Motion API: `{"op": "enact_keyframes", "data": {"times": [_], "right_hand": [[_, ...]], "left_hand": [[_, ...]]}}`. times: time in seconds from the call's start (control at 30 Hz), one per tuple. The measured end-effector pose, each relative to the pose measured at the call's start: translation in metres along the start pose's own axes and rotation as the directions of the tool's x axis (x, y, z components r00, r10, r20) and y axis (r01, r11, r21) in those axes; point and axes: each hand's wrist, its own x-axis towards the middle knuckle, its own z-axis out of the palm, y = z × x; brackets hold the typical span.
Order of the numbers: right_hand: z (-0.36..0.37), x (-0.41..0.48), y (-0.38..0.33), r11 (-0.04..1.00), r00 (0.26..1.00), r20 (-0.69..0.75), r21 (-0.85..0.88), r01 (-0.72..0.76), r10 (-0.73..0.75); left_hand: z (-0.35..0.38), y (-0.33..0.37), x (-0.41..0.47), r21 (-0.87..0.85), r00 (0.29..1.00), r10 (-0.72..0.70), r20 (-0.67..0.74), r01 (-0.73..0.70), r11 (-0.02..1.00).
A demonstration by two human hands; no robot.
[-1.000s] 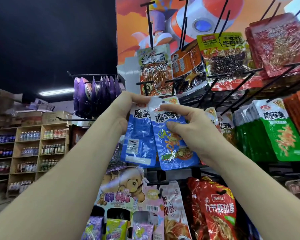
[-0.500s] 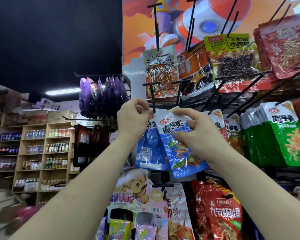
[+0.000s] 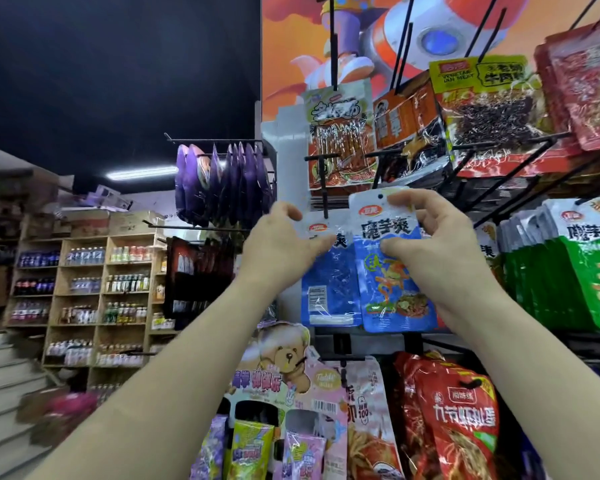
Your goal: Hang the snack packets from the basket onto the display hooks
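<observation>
Snack packets (image 3: 378, 306), blue, two, raised before the display. Left grip (image 3: 284, 244) pinches the rear packet (image 3: 329, 289) at its top edge, just below a black hook (image 3: 325, 202). Right grip (image 3: 440, 244) pinches the front packet (image 3: 385, 230) by its white header. Judged light, limp, slick film; best taken at the header, beside the hole (image 3: 380, 196).

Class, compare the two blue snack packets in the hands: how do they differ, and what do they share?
The right packet, pinched by the right hand, shows a food picture; the left packet, in the left hand, shows a barcode. The right packet sits higher and overlaps the left packet's edge. Both are blue with white tops and a red logo.
</observation>
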Motion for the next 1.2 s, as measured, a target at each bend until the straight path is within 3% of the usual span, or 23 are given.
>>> {"op": "enact_keyframes", "data": {"times": [0.07,0.3,0.5,0.6,0.7,0.8,0.9,0.97,1.1,1.2], "right_hand": [[-0.002,0.0,0.003,0.999,1.0,-0.013,-0.035,-0.016,0.016],[0.004,-0.005,0.009,0.984,0.982,0.102,-0.095,-0.15,0.16],[0.001,-0.006,0.013,0.984,0.979,0.105,-0.059,-0.167,0.173],[-0.005,-0.005,0.009,0.986,0.982,0.096,-0.018,-0.163,0.164],[-0.011,-0.004,0.006,0.987,0.986,0.061,0.013,-0.159,0.158],[-0.015,-0.005,0.002,0.987,0.987,0.013,-0.034,-0.159,0.16],[-0.015,-0.006,0.0,0.98,0.986,0.042,-0.126,-0.157,0.163],[-0.015,-0.009,-0.001,0.975,0.984,0.069,-0.165,-0.148,0.162],[-0.011,-0.013,-0.005,0.98,0.987,0.076,-0.151,-0.129,0.142],[-0.003,-0.013,-0.007,0.984,0.985,0.087,-0.108,-0.141,0.151]], "left_hand": [[0.011,-0.002,-0.009,0.032,0.996,-0.049,0.078,0.047,0.998],[0.016,0.004,-0.019,0.027,0.999,-0.043,-0.019,0.043,0.999],[0.004,0.0,-0.005,-0.13,0.993,-0.109,-0.034,0.104,0.986],[-0.007,-0.003,0.003,-0.473,0.961,-0.231,0.15,0.275,0.837],[-0.017,-0.002,0.007,-0.569,0.898,-0.254,0.359,0.427,0.703],[-0.016,0.001,0.01,-0.53,0.909,-0.251,0.334,0.401,0.747],[-0.016,0.005,0.015,-0.43,0.97,-0.193,0.148,0.239,0.871],[-0.018,0.008,0.018,-0.438,0.971,-0.194,0.137,0.235,0.868],[-0.018,0.013,0.008,-0.614,0.862,-0.286,0.419,0.501,0.61],[-0.014,0.004,0.007,-0.634,0.825,-0.272,0.495,0.557,0.536]]}}
